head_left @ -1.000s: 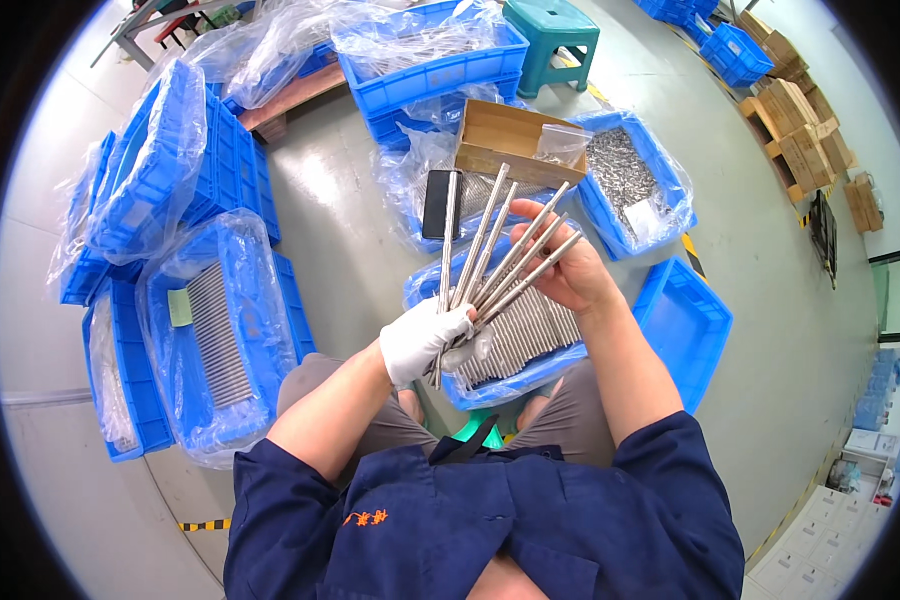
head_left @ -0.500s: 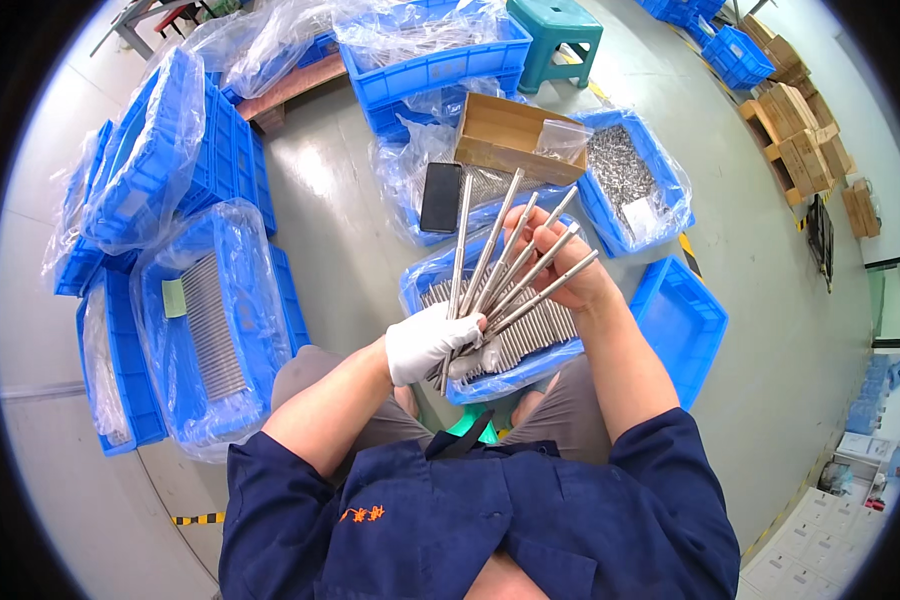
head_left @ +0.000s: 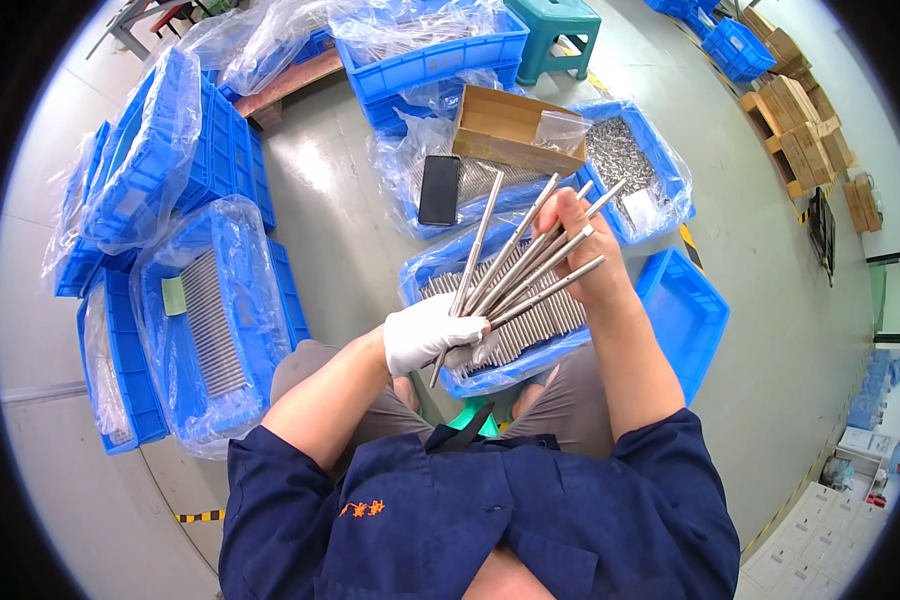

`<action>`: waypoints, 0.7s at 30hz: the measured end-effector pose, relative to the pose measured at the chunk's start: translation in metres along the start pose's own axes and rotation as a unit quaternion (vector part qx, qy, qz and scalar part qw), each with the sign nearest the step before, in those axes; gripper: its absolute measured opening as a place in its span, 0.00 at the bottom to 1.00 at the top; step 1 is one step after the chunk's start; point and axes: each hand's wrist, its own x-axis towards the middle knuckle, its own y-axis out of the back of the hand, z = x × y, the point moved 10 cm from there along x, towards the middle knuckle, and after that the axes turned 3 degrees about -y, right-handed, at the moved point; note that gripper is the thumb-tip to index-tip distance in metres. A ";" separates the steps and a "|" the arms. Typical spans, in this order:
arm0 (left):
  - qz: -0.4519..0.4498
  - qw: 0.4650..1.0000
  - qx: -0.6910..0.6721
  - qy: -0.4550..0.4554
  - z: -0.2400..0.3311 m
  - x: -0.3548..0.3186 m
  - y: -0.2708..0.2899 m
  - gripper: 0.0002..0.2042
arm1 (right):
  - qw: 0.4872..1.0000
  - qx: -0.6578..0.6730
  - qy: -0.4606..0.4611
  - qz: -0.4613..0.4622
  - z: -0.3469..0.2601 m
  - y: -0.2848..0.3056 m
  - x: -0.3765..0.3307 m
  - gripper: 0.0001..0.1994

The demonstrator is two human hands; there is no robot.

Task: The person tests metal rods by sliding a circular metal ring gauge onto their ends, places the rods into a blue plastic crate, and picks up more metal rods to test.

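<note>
My left hand [head_left: 430, 335], in a white glove, is closed round the lower ends of several thin metal rods [head_left: 479, 240]. They fan out away from me, up and to the right. My bare right hand [head_left: 592, 262] grips among the upper part of the fan, its thumb and fingers on the rods; exactly which ones it pinches is partly hidden. Below both hands, between my knees, stands a blue bin [head_left: 408, 292] lined with clear plastic. Rows of similar short metal rods [head_left: 542, 325] lie in it.
Beyond the bin are a black phone [head_left: 439, 190], an open cardboard box [head_left: 500, 128] and a blue bin of small metal parts [head_left: 688, 205]. An empty blue bin [head_left: 678, 315] stands right. Lined bins [head_left: 255, 330] are stacked left. A green stool [head_left: 555, 40] stands far back.
The fan of rods has tilted to the right. My right hand has moved slightly right and down, its fingers now more upright over the rods. My left hand keeps its hold.
</note>
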 end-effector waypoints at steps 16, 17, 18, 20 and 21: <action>0.119 0.989 -0.061 -0.057 0.005 -0.010 0.022 0.13 | 0.854 -0.155 0.297 0.398 -0.098 0.095 -0.068 0.14; 0.110 0.989 -0.080 -0.053 0.005 -0.006 0.022 0.13 | 0.822 -0.259 0.375 0.341 -0.101 0.061 -0.066 0.15; 0.102 0.987 -0.102 -0.065 0.005 -0.004 0.020 0.13 | 0.774 -0.357 0.444 0.276 -0.097 0.026 -0.065 0.15; 0.098 0.984 -0.132 -0.061 0.001 0.001 0.017 0.14 | 0.785 -0.403 0.452 0.133 -0.076 -0.029 -0.061 0.04; 0.083 0.980 -0.166 -0.075 -0.001 0.003 0.013 0.15 | 0.768 -0.441 0.462 0.045 -0.064 -0.056 -0.062 0.05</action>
